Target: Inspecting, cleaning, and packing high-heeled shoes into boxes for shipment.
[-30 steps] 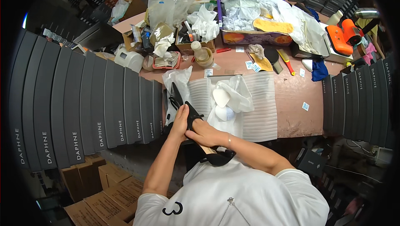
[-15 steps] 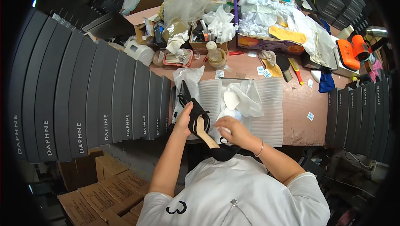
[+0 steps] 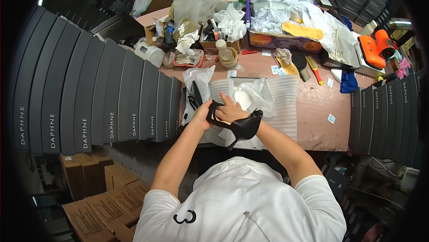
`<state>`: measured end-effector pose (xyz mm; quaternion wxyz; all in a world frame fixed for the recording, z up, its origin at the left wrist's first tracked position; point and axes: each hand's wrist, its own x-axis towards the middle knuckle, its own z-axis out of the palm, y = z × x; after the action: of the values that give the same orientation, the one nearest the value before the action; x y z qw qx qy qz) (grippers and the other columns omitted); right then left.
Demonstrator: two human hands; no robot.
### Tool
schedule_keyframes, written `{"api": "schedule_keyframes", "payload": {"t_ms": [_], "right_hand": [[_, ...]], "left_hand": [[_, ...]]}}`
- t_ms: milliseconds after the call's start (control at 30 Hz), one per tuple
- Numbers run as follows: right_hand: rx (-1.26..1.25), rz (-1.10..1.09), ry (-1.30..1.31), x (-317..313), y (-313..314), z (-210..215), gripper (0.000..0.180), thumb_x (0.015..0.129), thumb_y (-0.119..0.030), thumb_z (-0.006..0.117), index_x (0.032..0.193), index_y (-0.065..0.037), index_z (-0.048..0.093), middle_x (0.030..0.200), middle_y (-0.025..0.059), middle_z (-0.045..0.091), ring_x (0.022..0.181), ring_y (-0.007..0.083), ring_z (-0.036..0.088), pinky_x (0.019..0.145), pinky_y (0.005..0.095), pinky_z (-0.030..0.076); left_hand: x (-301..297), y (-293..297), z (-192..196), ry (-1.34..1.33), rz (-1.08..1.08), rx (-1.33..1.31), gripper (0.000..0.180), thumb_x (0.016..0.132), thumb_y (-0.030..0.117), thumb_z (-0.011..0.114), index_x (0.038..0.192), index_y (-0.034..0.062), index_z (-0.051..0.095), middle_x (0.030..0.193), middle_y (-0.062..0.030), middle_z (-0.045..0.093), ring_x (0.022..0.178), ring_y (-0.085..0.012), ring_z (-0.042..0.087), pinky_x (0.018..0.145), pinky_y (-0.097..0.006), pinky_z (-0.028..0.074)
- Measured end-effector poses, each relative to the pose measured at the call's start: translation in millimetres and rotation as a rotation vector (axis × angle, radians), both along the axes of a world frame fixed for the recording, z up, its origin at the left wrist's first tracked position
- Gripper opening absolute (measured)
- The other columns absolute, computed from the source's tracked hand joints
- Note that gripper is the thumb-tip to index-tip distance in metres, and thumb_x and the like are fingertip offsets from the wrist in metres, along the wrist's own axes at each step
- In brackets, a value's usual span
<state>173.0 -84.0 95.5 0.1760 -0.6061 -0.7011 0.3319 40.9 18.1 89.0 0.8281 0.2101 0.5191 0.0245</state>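
Blk strappy shoe [image 3: 245, 128] is up btwn both hands, over the bench [image 3: 318, 128]: smooth rounded heel cup, slim pointed heel hanging down, pale smooth insole. L hand [image 3: 202, 116] is curled tight round its front end. R hand [image 3: 229, 109] is part-open, fingers spread, lying against the shoe's open middle; can't tell from here if it grips anything.

Just beyond L hand, a second blk shoe [image 3: 195, 95], long & narrow, lies against thin crinkly wht wrap [image 3: 203, 77]. Under & past R hand, an open box [image 3: 248, 79] holds soft, creased wht tissue [image 3: 263, 97]; ribbed, see-thru foam sheet [image 3: 287, 108] spreads to R hand's right.

Farther past the hands: squat clear bottle [image 3: 226, 55]; pinkish-red plastic tray [image 3: 187, 65] w/ a stack of flat paper pcs; small cardbd box [image 3: 222, 44] w/ pens & crumpled tissue. Beyond R hand, a printed carton [image 3: 277, 41] is heaped w/ scrunched wht paper [image 3: 268, 14], fuzzy yellow sole-shaped pc [image 3: 304, 31] on top. Far right of R hand, glossy orange tool [image 3: 373, 50] sits in a wht box [image 3: 368, 69]. Dark matte shoeboxes [image 3: 67, 90] stand in a row left of L hand.
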Motion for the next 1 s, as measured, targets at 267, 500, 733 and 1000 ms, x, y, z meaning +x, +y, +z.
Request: {"api": "schedule_keyframes", "payload": {"t_ms": [267,500,733,1000], "right_hand": [[0.103,-0.458,0.049,-56,-13,-37,0.034,0.082,-0.019,0.051,0.081,0.013,0.063,0.147,0.0319,0.021,0.137,0.0476,0.019,0.099,0.0726,0.019],[0.221,-0.461,-0.051,-40,-18,-8,0.035,0.083,-0.025,0.054,0.073,0.005,0.067,0.149,0.0296,0.02,0.139,0.0463,0.016,0.101,0.0709,0.017],[0.263,-0.296,0.088,11,-64,-13,0.047,0.081,-0.014,0.058,0.128,-0.012,0.056,0.146,0.0221,0.03,0.138,0.0367,0.026,0.108,0.0574,0.024],[0.516,-0.434,-0.311,52,-45,-34,0.028,0.073,-0.007,0.067,0.101,-0.011,0.064,0.118,0.0117,0.056,0.111,0.0329,0.052,0.094,0.0456,0.039]], "left_hand": [[-17,-23,-4,-0.046,-0.01,0.329,0.038,0.098,0.04,0.045,0.115,0.0075,0.052,0.107,-0.0087,0.061,0.095,-0.0196,0.063,0.08,-0.034,0.052],[-28,-122,39,-0.244,0.316,0.296,0.049,0.096,0.04,0.049,0.132,0.0064,0.046,0.128,-0.0117,0.053,0.117,-0.0263,0.052,0.098,-0.043,0.042],[-70,-92,9,-0.062,0.341,0.215,0.029,0.092,0.028,0.055,0.112,0.0063,0.052,0.093,-0.0085,0.058,0.068,-0.0194,0.059,0.06,-0.033,0.053],[-40,-86,30,-0.209,0.277,0.132,0.052,0.09,0.054,0.054,0.118,0.0107,0.054,0.102,-0.0036,0.058,0.087,-0.0219,0.061,0.074,-0.037,0.051]]}}
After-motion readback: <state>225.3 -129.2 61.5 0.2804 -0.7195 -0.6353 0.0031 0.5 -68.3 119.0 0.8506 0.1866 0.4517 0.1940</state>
